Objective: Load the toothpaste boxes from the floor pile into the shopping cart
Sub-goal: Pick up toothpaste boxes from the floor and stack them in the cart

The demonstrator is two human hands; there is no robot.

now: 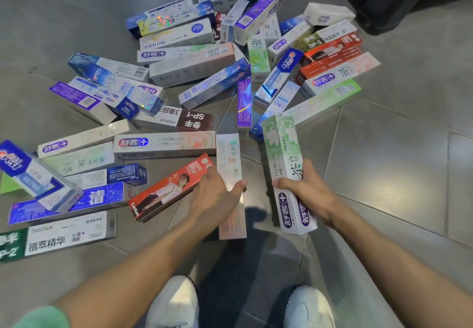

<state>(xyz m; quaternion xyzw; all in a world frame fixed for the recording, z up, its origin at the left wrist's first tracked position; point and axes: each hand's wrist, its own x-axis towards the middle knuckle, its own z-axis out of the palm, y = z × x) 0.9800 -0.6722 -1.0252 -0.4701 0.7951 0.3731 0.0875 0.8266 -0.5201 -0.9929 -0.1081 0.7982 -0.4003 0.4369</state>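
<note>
Right hand (304, 189) grips a green box (284, 163), left hand (217, 194) seemingly clasps a red box (169, 189), and beyond them nearly the whole pile (194, 71) waits, no cart visible.

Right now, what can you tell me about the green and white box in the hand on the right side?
The green and white toothpaste box is a long cardboard carton, pale green with white flowers at its far end and white with purple round logos at its near end. Dark Chinese characters run along it. It looks closed and undented. The right hand grips it around the middle, holding it lifted and pointing away from the person, above the grey tiled floor.
</note>
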